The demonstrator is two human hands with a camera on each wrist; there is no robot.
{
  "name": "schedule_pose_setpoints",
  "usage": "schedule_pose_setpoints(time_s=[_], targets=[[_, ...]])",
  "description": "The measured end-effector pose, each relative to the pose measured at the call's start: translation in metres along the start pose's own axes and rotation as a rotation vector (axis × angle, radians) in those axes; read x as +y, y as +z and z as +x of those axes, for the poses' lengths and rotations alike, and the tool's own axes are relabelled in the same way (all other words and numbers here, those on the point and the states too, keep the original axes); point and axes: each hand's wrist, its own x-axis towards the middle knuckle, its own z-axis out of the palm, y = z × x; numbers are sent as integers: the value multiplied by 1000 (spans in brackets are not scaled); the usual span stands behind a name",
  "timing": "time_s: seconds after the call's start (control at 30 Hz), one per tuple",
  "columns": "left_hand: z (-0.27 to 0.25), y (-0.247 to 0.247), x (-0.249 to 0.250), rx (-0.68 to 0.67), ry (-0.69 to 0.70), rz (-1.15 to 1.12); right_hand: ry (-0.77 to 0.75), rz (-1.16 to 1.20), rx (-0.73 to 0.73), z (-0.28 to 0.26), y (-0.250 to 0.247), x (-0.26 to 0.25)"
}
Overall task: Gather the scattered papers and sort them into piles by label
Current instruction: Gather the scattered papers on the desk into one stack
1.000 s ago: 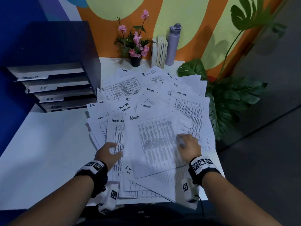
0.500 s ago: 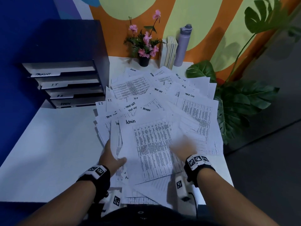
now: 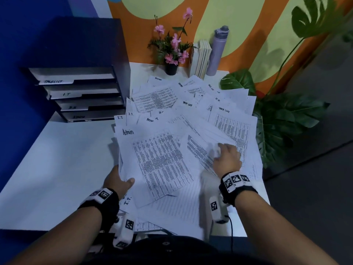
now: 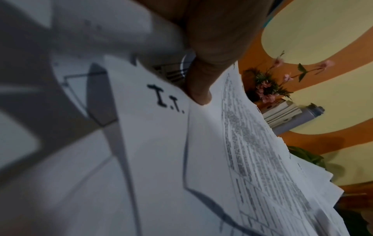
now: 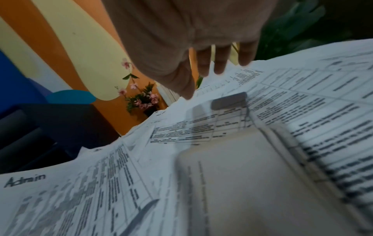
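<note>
Many printed sheets (image 3: 191, 104) with handwritten labels (Admin, I.T., H.R., Task List) lie fanned across the white table (image 3: 57, 169). On top, near me, lies a large sheet headed "Admin" (image 3: 160, 165). My left hand (image 3: 119, 181) grips its lower left edge, thumb on top and fingers hidden beneath. In the left wrist view the thumb (image 4: 201, 83) presses down beside an "I.T." sheet (image 4: 161, 127). My right hand (image 3: 226, 156) rests on the sheets to the right of the Admin sheet. Its fingers (image 5: 221, 63) are straight and spread on the paper.
A dark tray organiser (image 3: 82, 96) with labelled shelves stands at the back left. At the back are a flower pot (image 3: 171, 68), upright books (image 3: 201, 60) and a grey bottle (image 3: 217, 52). A leafy plant (image 3: 282, 119) stands by the table's right edge.
The Admin sheet has shifted left and away from me. My left hand went from lying on the papers to gripping its left edge. My right hand moved right onto other sheets.
</note>
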Motion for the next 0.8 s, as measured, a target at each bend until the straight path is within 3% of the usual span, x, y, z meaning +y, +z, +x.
schedule_pose_setpoints(time_s=[0.03, 0.1, 0.2, 0.27, 0.33, 0.5, 0.63, 0.8], targets=[[-1, 1, -1, -9, 0, -7, -57, 34, 2, -2, 2, -6], [-6, 3, -1, -22, 15, -19, -115, 191, -143, -10, 6, -22], [-15, 6, 3, -42, 70, -57, -24, 368, -324, -23, 18, -41], [-23, 5, 7, -56, 95, -96, 54, 454, -346, -26, 26, -48], [-27, 3, 9, -71, 101, -122, 46, 482, -304, -24, 31, -54], [-27, -2, 9, -55, 90, -120, -14, 605, -3, -11, 19, -62], [-20, -5, 6, -12, 41, -119, 4, 686, 51, 3, -1, -53], [-7, -11, 5, 17, -58, -55, -134, 863, 204, 8, -39, -58]])
